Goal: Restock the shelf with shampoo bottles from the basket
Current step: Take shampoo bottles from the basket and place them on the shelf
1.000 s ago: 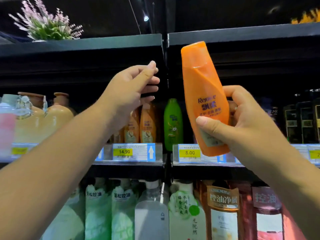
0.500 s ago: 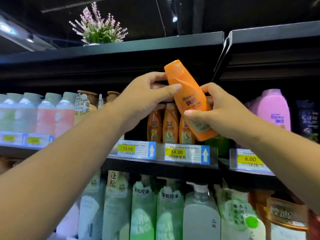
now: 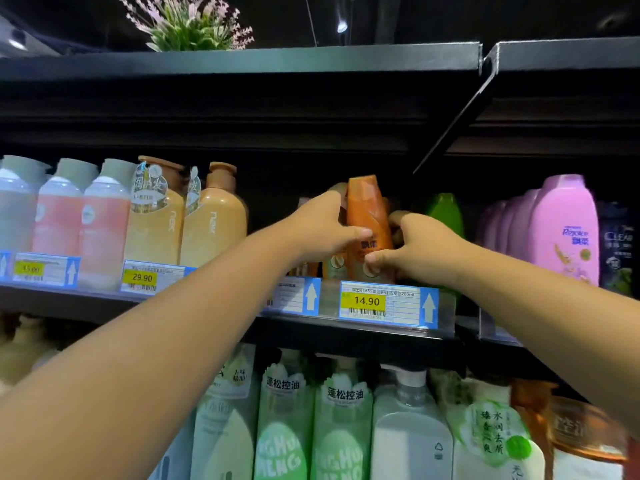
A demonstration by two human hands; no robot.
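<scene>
Orange glossy tapered bottle [image 3: 367,209] is held upright by left hand [image 3: 322,226] and right hand [image 3: 422,247].

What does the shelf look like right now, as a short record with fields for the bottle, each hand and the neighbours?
bottle: orange bottle, upright on the shelf above the 14.90 price tag; base hidden
left hand: left hand grips the orange bottle's left side, thumb across its front
right hand: right hand pinches its lower right part
neighbours: green bottle just right, pink bottle further right
</scene>
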